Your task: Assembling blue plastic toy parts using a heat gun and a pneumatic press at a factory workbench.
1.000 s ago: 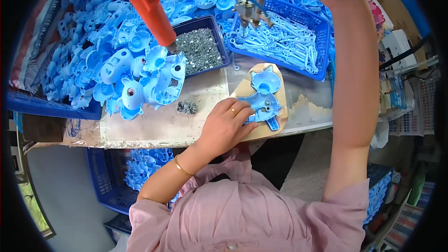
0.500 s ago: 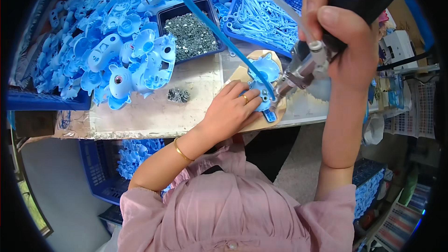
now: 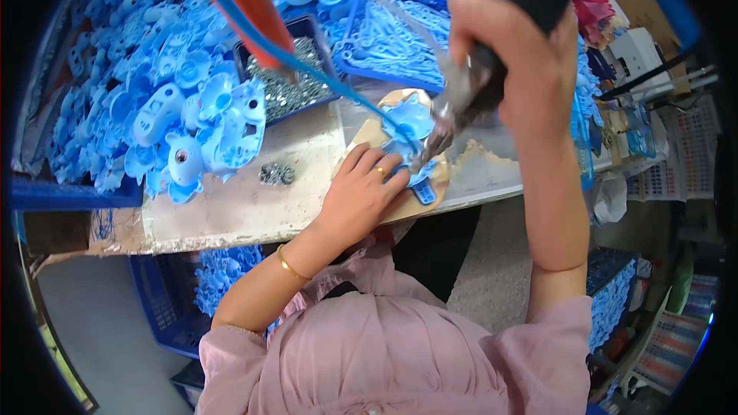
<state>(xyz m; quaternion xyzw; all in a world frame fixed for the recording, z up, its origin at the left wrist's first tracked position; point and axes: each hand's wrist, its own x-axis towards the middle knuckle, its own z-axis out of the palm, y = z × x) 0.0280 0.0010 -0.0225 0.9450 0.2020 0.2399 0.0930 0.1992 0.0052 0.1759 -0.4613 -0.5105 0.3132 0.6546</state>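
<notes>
Lying spread, not clenched, the left hand (image 3: 358, 195) rests on the blue part (image 3: 409, 117), set on the tan jig (image 3: 368, 134); rightward slants the driver (image 3: 443, 127), clasped in the right hand (image 3: 532, 69). Light pressure could let the part shift, the driver skidding leftward.

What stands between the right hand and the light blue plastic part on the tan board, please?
A black and silver tool held in the right hand does, its tip at that plastic part; a thin blue hose crosses in front.
</notes>
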